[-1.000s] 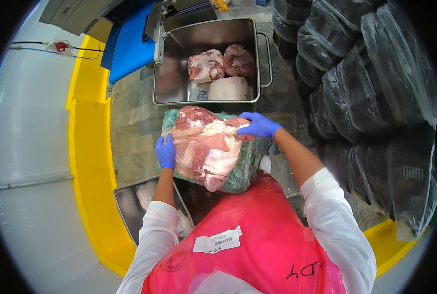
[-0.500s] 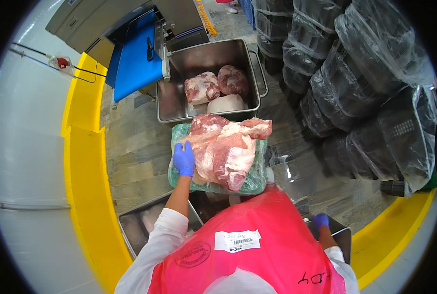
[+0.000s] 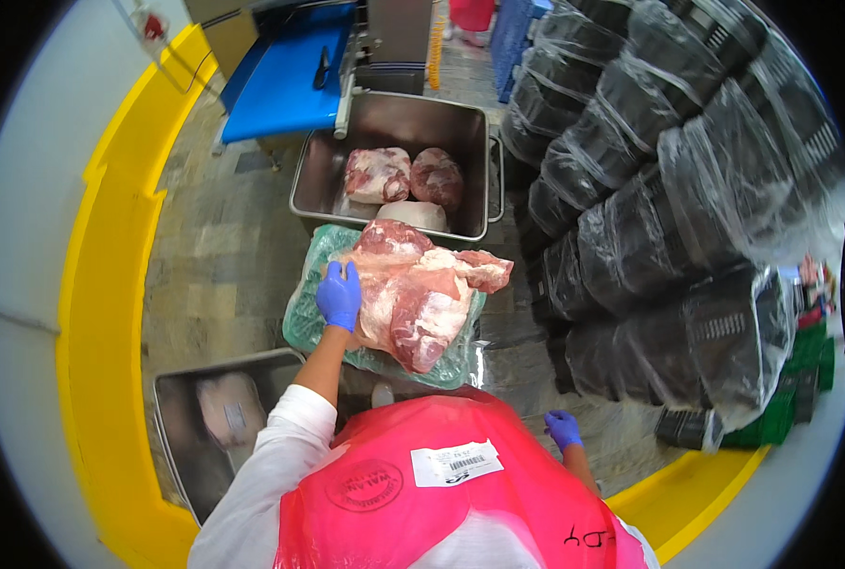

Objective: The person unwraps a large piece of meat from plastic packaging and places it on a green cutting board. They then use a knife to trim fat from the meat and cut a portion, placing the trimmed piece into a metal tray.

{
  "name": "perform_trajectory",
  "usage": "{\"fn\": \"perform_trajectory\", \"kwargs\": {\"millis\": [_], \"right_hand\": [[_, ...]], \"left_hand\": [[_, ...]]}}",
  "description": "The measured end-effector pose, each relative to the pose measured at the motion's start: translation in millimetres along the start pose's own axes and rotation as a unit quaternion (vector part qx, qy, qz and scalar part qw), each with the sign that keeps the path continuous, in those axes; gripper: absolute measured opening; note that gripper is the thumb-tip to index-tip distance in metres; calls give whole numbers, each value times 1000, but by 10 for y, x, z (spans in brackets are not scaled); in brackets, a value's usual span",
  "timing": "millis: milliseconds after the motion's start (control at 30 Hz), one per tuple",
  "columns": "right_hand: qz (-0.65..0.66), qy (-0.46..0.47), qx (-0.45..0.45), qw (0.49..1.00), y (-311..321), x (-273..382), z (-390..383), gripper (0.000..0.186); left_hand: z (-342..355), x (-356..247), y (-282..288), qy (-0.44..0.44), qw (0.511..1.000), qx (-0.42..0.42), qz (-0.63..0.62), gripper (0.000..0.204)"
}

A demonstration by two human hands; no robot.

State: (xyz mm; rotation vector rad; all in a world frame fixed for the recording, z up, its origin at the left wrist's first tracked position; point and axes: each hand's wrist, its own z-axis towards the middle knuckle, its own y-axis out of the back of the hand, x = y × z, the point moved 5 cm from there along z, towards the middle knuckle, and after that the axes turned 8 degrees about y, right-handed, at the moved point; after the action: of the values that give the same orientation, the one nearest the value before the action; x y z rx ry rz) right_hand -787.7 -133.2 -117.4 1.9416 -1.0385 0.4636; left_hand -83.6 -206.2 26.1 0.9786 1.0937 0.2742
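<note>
Meat cut (image 3: 421, 296), left hand (image 3: 338, 296) spread upon it, rests on the green tray (image 3: 301, 318); right hand (image 3: 563, 430) right of tray, grip undeterminable; steel tub (image 3: 422, 116) beyond, grey floor (image 3: 214, 270) below.

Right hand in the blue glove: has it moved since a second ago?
Yes. Judged against the far steel bin, the right hand has moved back toward the person and rightward, off the big meat piece.
</note>
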Motion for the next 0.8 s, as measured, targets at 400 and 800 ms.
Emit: {"fn": "perform_trajectory", "kwargs": {"millis": [400, 800], "right_hand": [[-240, 346, 94, 902, 162, 2363, 1857, 42], [-89, 608, 124, 779, -1363, 5399, 679, 27]], "left_hand": [[-394, 3, 93, 95, 995, -29, 16, 33], [249, -131, 20, 19, 996, 87, 29, 37]]}}
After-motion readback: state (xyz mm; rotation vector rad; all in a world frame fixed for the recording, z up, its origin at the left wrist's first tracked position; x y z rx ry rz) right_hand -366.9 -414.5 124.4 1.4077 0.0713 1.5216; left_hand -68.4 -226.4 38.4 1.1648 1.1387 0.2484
